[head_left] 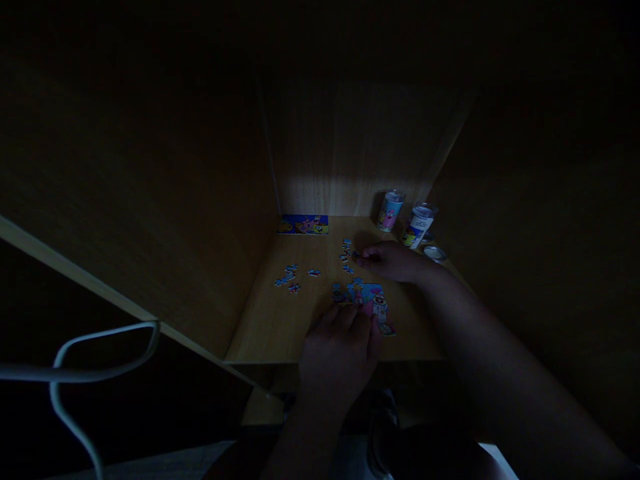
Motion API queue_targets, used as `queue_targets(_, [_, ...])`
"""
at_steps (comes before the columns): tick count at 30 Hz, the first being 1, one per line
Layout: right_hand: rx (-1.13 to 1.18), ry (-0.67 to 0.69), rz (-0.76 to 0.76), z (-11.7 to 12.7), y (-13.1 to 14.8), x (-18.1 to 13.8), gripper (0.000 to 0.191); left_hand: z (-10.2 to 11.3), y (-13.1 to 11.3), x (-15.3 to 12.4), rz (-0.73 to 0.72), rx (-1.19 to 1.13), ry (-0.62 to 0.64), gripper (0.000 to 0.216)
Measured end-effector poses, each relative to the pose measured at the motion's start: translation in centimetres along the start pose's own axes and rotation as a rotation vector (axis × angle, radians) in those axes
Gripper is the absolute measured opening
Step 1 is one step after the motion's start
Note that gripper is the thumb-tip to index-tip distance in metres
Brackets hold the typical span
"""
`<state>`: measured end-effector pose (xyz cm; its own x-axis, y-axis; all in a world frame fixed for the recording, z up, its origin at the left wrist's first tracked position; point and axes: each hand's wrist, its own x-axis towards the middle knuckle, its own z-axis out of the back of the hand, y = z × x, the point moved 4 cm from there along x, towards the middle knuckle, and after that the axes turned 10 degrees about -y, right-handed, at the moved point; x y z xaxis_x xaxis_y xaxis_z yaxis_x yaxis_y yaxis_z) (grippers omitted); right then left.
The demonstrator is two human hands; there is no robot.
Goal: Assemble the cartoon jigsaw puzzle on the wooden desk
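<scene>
A partly joined cartoon jigsaw puzzle (373, 293) lies near the front of the wooden shelf. My left hand (343, 337) rests over its lower left part, fingers stretched across it and covering some of the picture. Farther back, my right hand (393, 260) is closed in a pinch at a small dark puzzle piece (355, 255). Loose pieces (347, 244) lie in a short column just left of those fingertips. More loose pieces (289, 272) are scattered to the left, with a single piece (314, 273) between the two groups. The dim light hides fine detail.
Two cartoon-printed cans (390, 211) with clear tops stand at the back right, near a round metal lid (435, 253). A finished puzzle strip (303, 225) lies against the back wall. Wooden panels (190, 167) enclose the shelf. A white cable (70, 380) hangs at the lower left.
</scene>
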<state>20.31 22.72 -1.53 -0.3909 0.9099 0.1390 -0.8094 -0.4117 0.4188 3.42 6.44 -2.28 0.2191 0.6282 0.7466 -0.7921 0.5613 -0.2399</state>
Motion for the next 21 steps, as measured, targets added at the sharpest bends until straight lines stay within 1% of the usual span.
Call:
queue_targets(4, [-0.003, -0.005, -0.007, -0.01, -0.01, 0.0, 0.045, -0.13, 0.1, -0.13, 0.001, -0.003, 0.015, 0.01])
queue_targets(21, [0.008, -0.012, -0.01, -0.05, -0.1, -0.08, 0.045, 0.08, -0.09, 0.08, -0.006, -0.008, -0.008, 0.015])
